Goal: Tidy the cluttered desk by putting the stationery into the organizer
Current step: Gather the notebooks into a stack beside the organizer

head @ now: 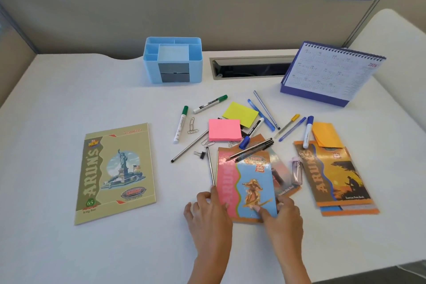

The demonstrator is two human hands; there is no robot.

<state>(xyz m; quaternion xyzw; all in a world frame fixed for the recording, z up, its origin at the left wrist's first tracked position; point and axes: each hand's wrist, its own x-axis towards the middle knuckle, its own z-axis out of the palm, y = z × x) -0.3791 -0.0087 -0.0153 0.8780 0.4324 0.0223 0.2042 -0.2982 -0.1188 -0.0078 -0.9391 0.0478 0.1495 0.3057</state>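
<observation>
Both hands grasp the pink-and-blue notebook [249, 187] near the tabletop's [69, 99] front edge: left hand [207, 211] on its left side, right hand [285, 213] pinching its right. Blue organizer [173, 62] at the far edge shows no pens; markers [182, 122], pens [265, 110] and sticky notes [224, 129] lie scattered mid-tabletop, so tidying looks barely begun.

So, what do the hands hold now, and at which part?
The pink-and-blue notebook: the left hand grips its near left edge, the right hand pinches its near right corner, thumb on the cover.
</observation>
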